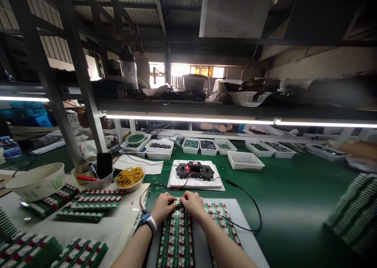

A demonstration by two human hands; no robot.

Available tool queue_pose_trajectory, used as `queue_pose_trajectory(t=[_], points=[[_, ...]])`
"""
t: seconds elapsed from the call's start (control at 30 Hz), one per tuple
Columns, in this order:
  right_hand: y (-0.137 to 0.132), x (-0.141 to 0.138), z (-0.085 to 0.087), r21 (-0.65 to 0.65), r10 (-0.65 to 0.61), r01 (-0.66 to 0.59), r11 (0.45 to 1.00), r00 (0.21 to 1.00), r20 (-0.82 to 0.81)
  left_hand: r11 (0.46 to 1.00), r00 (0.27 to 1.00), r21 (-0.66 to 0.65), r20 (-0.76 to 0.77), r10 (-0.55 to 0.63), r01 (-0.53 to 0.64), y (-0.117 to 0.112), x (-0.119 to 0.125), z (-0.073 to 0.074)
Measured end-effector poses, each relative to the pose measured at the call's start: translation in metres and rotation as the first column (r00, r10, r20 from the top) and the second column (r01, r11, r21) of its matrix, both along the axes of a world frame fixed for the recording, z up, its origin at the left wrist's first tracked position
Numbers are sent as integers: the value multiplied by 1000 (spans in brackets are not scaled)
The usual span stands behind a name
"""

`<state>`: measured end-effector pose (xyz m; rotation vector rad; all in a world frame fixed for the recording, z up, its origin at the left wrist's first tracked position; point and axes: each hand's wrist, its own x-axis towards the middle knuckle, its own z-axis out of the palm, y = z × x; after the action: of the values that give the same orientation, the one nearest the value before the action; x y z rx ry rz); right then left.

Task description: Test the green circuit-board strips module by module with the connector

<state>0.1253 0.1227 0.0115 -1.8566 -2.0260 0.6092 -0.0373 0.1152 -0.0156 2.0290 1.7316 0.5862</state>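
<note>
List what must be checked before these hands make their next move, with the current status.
1. Left hand at the middle board panel's far end: ok.
2. Right hand at that same end: ok.
3. Firm grip: cannot tell; fingers hide the contact.
4. Black device on the white tray, red digits lit: ok.
5. Black cable clear of boards: not ok; it crosses the right panel.

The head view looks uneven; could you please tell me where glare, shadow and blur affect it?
Head view: light tube and windows glare white; head view: the shelf is shadowed, items at its right end blurred; head view: the metal post leans, perhaps from lens distortion; head view: left hand and right hand look fairly clear.
</note>
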Motion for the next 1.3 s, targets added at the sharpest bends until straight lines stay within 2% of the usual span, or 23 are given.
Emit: queue_pose_trajectory(t=[0.27,0.43,0.6,0.87,1.07,1.3], points=[[-6,-3,3,44,-31,30,999,999,10,1000,997,13,-75,8,-7,-10,7,9],[-12,3,-4,106,2,0,994,1000,-17,1000,991,19,-131,22,-19,-16,12,8],[-16,6,-10,137,-6,12,990,999,-43,1000,988,-13,-152,8,-10,-12,12,8],[-18,8,-12,157,-1,7,988,999,-39,999,993,-21,-114,24,-26,-8,8,-3],[-15,7,-14,126,3,1,992,1000,-31,999,996,-26,-86,18,-21,-7,7,-6],[-13,5,-14,115,-10,15,993,999,-47,999,991,-31,-130,22,-26,-12,11,6]])
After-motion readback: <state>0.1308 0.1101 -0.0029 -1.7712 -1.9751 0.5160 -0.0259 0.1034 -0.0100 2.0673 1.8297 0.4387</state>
